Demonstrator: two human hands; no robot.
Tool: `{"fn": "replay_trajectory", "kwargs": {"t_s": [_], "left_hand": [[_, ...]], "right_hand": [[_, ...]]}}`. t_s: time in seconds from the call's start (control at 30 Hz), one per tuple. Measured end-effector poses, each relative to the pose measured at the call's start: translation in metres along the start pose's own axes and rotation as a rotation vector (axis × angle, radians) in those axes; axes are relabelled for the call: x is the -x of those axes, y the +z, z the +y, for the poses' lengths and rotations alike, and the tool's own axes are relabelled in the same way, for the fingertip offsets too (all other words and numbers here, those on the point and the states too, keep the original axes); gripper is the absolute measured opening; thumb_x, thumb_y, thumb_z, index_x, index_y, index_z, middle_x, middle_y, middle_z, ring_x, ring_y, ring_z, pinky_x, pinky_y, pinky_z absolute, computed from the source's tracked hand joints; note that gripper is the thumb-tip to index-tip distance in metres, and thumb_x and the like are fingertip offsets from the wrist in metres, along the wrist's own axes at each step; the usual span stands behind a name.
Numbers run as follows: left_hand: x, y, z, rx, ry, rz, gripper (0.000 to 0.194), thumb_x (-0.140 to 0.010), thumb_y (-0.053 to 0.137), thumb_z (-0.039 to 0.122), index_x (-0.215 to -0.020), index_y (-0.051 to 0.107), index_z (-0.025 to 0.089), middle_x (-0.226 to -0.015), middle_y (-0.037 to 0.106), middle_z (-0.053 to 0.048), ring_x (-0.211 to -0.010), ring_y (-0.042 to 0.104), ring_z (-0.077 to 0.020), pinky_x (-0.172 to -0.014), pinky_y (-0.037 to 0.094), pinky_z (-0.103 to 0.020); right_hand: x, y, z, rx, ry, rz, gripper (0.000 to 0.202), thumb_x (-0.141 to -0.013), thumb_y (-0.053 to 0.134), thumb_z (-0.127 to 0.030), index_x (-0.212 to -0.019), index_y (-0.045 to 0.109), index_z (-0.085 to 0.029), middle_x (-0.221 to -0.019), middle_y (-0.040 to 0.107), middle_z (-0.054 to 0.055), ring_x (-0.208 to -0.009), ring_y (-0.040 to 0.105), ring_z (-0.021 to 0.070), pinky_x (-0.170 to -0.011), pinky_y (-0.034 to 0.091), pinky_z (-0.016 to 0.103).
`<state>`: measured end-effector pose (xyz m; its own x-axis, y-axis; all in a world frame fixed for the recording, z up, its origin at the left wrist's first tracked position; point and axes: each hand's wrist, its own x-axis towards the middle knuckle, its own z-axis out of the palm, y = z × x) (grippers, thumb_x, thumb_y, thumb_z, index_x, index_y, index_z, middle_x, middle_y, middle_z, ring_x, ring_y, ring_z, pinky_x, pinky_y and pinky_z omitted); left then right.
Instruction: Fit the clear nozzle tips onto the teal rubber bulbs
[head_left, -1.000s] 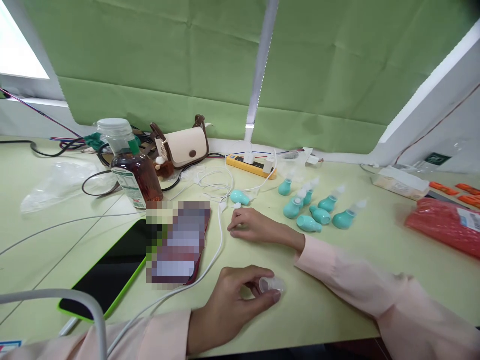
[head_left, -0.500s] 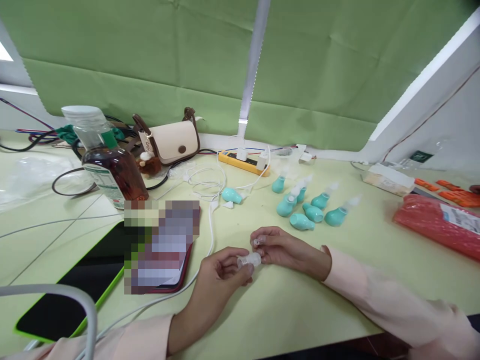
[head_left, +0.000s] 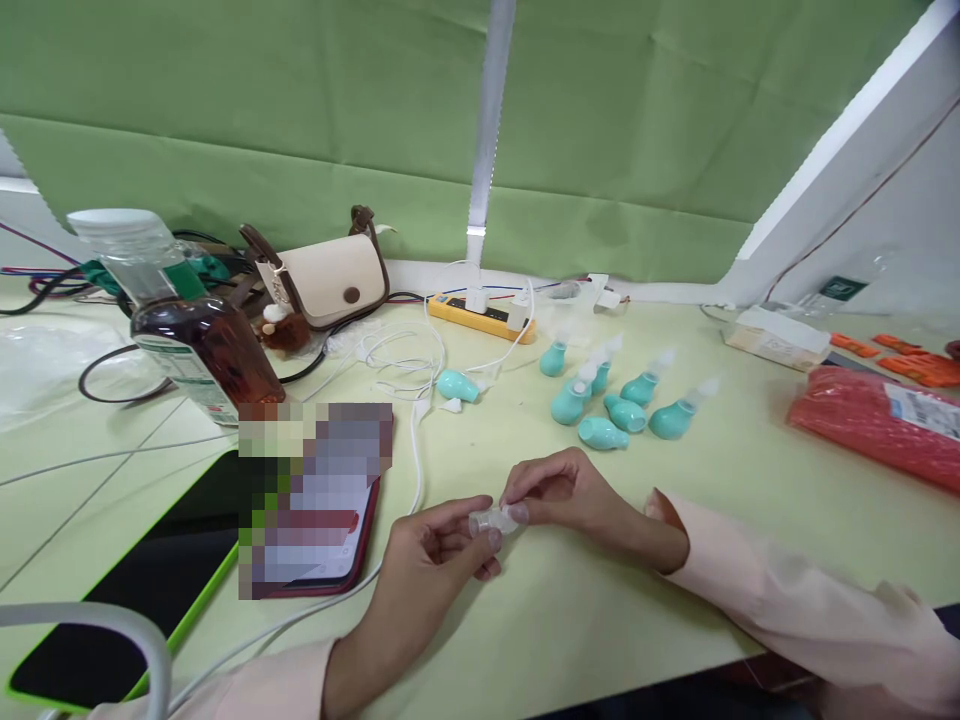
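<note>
Near the front of the table, my left hand [head_left: 442,550] is closed round a small clear plastic piece [head_left: 489,521], which lies sideways between thumb and fingers. My right hand [head_left: 568,492] pinches a tiny pale part at the right end of that piece; the fingertips hide most of it. Beyond my right hand stand and lie several turquoise bulbs, some with clear tips, among them an upright one [head_left: 673,419] and a tipless one on its side [head_left: 602,433]. Another turquoise bulb [head_left: 457,386] lies apart, beside the white cables.
Two phones, one green-edged [head_left: 150,570] and one red-edged [head_left: 330,520], lie at left. Behind them are a brown bottle [head_left: 206,350] and a cream bag [head_left: 334,280]. A yellow power strip [head_left: 480,318] sits at the back, a red package [head_left: 870,415] at right.
My right hand has brought its tiny part against the end of the clear piece, where before they were slightly apart. The view has shifted a little.
</note>
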<state>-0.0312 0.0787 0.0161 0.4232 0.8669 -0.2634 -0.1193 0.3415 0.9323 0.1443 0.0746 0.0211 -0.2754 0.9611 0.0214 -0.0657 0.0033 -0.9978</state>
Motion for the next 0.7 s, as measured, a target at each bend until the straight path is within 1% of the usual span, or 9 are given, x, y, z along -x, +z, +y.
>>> {"fn": "replay_trajectory", "kwargs": {"t_s": [0.17, 0.27, 0.4, 0.5, 0.57, 0.63, 0.7], "left_hand": [[-0.001, 0.001, -0.001, -0.013, 0.036, -0.004, 0.035, -0.055, 0.07, 0.022, -0.086, 0.064, 0.008, -0.048, 0.06, 0.002, -0.044, 0.053, -0.0097, -0.049, 0.045, -0.023], [-0.001, 0.001, 0.0, -0.03, 0.05, 0.005, 0.033, -0.056, 0.07, 0.023, -0.084, 0.065, 0.008, -0.047, 0.059, 0.003, -0.042, 0.05, -0.0088, -0.046, 0.043, -0.022], [0.0, 0.001, 0.001, -0.039, 0.061, 0.028, 0.034, -0.055, 0.07, 0.023, -0.086, 0.065, 0.008, -0.048, 0.059, 0.002, -0.044, 0.05, -0.0091, -0.047, 0.043, -0.022], [0.0, 0.0, 0.001, -0.065, 0.062, 0.023, 0.035, -0.056, 0.069, 0.023, -0.087, 0.066, 0.008, -0.048, 0.059, 0.002, -0.045, 0.051, -0.0093, -0.048, 0.044, -0.022], [0.0, -0.001, 0.001, -0.078, 0.069, 0.019, 0.035, -0.056, 0.069, 0.023, -0.088, 0.066, 0.009, -0.05, 0.061, 0.002, -0.046, 0.052, -0.0093, -0.049, 0.045, -0.021], [0.001, -0.001, 0.0, -0.088, 0.084, 0.02, 0.036, -0.057, 0.07, 0.023, -0.09, 0.066, 0.01, -0.058, 0.065, 0.0, -0.049, 0.054, -0.0098, -0.051, 0.047, -0.021], [0.003, -0.002, 0.0, -0.109, 0.107, 0.016, 0.036, -0.057, 0.07, 0.024, -0.091, 0.066, 0.011, -0.067, 0.067, -0.002, -0.053, 0.056, -0.0108, -0.055, 0.049, -0.022]], "right_hand": [[0.002, 0.002, 0.004, 0.18, -0.154, 0.02, 0.016, -0.064, 0.069, -0.014, -0.078, 0.07, -0.022, -0.073, 0.066, 0.003, -0.071, 0.058, 0.0134, -0.066, 0.044, 0.027], [0.003, 0.003, 0.002, 0.226, -0.173, -0.004, 0.016, -0.065, 0.069, -0.015, -0.079, 0.07, -0.023, -0.078, 0.067, 0.004, -0.075, 0.058, 0.0147, -0.068, 0.045, 0.028], [0.003, 0.007, 0.001, 0.203, -0.113, -0.001, 0.011, -0.068, 0.066, -0.018, -0.078, 0.07, -0.021, -0.082, 0.062, 0.003, -0.077, 0.057, 0.0133, -0.07, 0.045, 0.027], [0.001, 0.009, 0.005, 0.097, -0.052, 0.012, 0.01, -0.066, 0.068, -0.021, -0.076, 0.069, -0.018, -0.08, 0.058, 0.002, -0.075, 0.055, 0.0116, -0.068, 0.045, 0.024], [0.0, 0.009, 0.006, 0.003, 0.017, 0.012, 0.016, -0.064, 0.07, -0.024, -0.076, 0.067, -0.016, -0.081, 0.058, 0.002, -0.076, 0.055, 0.012, -0.07, 0.045, 0.025], [-0.001, 0.01, 0.005, -0.053, 0.106, 0.008, 0.023, -0.061, 0.072, -0.028, -0.077, 0.062, -0.014, -0.081, 0.06, 0.003, -0.076, 0.057, 0.0128, -0.072, 0.045, 0.027], [0.0, 0.011, 0.001, -0.078, 0.195, -0.011, 0.027, -0.059, 0.072, -0.03, -0.077, 0.059, -0.013, -0.077, 0.061, 0.002, -0.073, 0.058, 0.013, -0.072, 0.046, 0.028]]}}
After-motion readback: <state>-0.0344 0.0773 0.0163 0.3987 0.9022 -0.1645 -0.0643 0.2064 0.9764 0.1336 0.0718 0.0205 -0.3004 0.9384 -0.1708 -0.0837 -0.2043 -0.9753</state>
